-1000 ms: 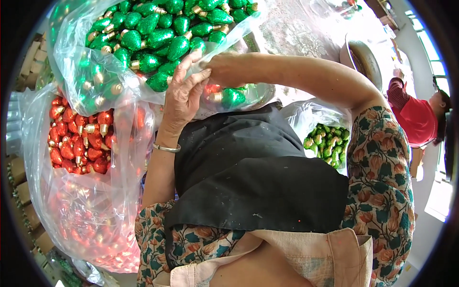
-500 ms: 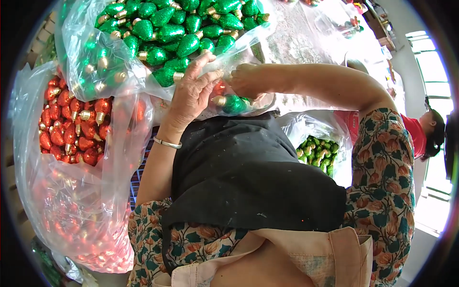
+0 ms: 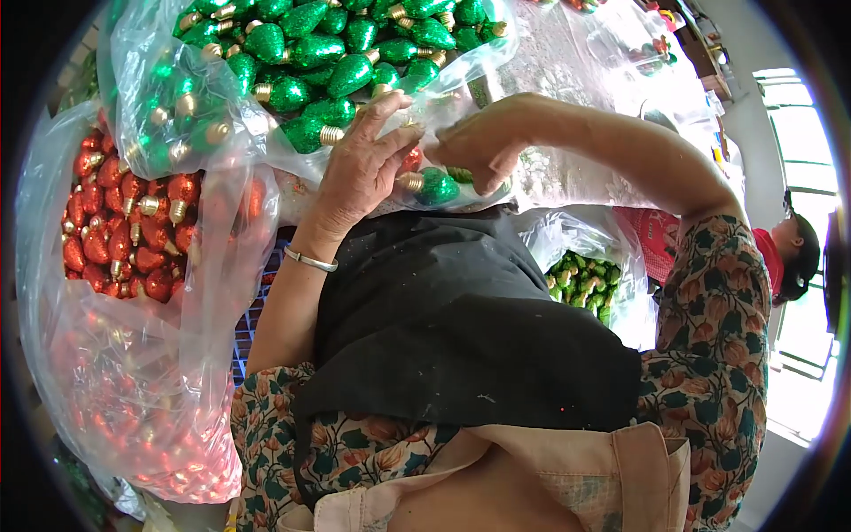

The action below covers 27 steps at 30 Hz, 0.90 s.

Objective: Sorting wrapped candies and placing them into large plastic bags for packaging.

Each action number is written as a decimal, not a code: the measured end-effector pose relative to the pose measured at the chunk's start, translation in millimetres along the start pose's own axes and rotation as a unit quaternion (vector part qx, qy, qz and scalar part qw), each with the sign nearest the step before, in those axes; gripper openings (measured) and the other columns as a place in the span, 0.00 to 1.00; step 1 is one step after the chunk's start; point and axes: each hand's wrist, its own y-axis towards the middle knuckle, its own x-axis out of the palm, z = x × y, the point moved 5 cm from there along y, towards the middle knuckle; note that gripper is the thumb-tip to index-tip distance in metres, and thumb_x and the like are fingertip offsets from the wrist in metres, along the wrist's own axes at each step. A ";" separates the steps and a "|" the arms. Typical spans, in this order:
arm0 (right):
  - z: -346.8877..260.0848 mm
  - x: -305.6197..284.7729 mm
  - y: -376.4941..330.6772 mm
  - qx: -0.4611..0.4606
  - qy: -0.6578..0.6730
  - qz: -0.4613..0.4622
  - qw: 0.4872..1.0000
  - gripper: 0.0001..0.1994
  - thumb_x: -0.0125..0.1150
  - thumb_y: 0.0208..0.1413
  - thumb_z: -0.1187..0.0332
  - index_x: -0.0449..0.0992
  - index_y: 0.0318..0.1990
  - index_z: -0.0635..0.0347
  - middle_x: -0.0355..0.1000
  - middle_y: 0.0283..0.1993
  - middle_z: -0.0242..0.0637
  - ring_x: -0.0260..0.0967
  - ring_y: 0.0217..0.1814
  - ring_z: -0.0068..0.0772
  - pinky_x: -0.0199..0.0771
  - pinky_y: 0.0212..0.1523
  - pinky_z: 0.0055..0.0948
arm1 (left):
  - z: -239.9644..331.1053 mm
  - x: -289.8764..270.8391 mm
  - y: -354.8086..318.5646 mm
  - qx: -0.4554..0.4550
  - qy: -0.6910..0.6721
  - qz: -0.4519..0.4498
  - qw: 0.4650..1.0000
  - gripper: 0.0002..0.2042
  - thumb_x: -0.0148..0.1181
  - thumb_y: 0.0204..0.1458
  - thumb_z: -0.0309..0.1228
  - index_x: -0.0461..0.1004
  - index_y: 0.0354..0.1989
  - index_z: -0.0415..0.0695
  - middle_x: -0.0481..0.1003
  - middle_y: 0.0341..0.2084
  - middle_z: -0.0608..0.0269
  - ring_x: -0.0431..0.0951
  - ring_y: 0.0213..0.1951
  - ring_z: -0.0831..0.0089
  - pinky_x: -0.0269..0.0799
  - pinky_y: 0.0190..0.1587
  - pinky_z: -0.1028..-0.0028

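At the near edge of the table (image 3: 558, 62), the left hand (image 3: 355, 173) is raised, thumb and fingers drawn nearly together; whether they pinch anything, I cannot tell. Opposite, the right hand (image 3: 479, 142) bends down with fingers curled, its tips partly hidden, so its grip cannot be told either. Low in the gap between the two lies a green bulb (image 3: 438, 187), just beside the right hand (apart from the left fingers, it seems). Its long axis runs roughly left to right, gold cap (image 3: 410, 183) to the left, rounded body to the right. A red bulb (image 3: 411, 160) sits just beyond it, close to the left hand.

The table is pale and faintly flowered, washed out by light. Beyond the left hand, a clear bag (image 3: 248, 146) holds heaped green bulbs (image 3: 310, 53) pointing every way. Farther left, a second bag (image 3: 71, 355) holds red bulbs (image 3: 115, 213), near a blue mesh (image 3: 248, 328). To the right, below the table's edge, another bag (image 3: 550, 229) holds small green bulbs (image 3: 585, 282). Farther off are a person (image 3: 768, 257) in red and a bright barred window (image 3: 802, 168).
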 end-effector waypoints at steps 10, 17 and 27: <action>13.3 13.9 15.5 -0.058 0.192 0.033 0.979 0.07 0.58 0.41 0.76 0.69 0.29 0.70 0.69 0.24 0.44 0.68 0.27 0.45 0.70 0.30 0.41 | 4.1 2.0 3.7 0.023 -0.004 0.003 1.000 0.11 0.59 0.48 0.23 0.75 0.41 0.47 0.67 0.50 0.61 0.65 0.57 0.56 0.66 0.55 0.64; -8.5 -22.5 -7.8 0.025 -0.122 0.161 0.979 0.04 0.57 0.45 0.75 0.74 0.30 0.65 0.73 0.27 0.42 0.73 0.30 0.43 0.72 0.31 0.40 | 2.3 1.6 7.6 0.010 -0.029 0.010 0.999 0.10 0.59 0.48 0.23 0.76 0.40 0.46 0.69 0.49 0.58 0.68 0.54 0.56 0.68 0.52 0.65; -1.7 5.8 15.8 -0.036 -0.031 0.185 0.982 0.05 0.58 0.44 0.70 0.76 0.25 0.62 0.74 0.29 0.44 0.73 0.30 0.41 0.71 0.33 0.39 | 11.2 5.4 10.0 0.021 -0.001 -0.019 1.000 0.08 0.59 0.48 0.21 0.75 0.38 0.41 0.70 0.48 0.55 0.71 0.52 0.57 0.69 0.51 0.65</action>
